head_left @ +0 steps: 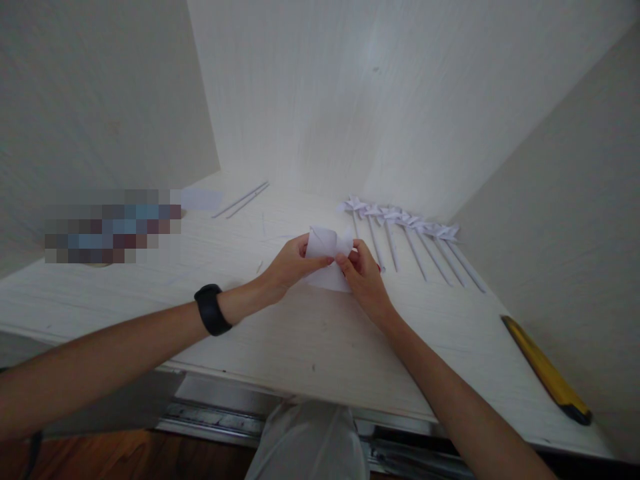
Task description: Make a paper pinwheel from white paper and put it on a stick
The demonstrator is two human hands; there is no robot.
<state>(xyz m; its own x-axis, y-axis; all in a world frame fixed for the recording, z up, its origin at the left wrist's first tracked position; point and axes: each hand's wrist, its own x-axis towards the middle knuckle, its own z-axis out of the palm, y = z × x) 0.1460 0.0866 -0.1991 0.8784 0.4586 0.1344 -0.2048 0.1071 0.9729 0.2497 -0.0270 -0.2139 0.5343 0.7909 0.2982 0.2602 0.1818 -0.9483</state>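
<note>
Above the middle of the white table, a piece of white paper (321, 241) is held with its corners folded inward, like a paper pinwheel head. My left hand (295, 260) is closed on its left side, the thumb reaching to the paper's centre. On the other side, my right hand (365, 270) pinches the paper near the middle, thumb and fingers together. A bit of red shows beside the right hand; what it is I cannot tell. The paper's lower part hangs below my fingers. A black band sits on my left wrist.
Several finished paper pinwheels (400, 217) on white sticks lie in a row at the right. Two loose paper sticks (243, 199) and a white sheet (200, 198) lie back left, near a blurred-out object (115, 230). A yellow utility knife (545, 367) rests along the right wall.
</note>
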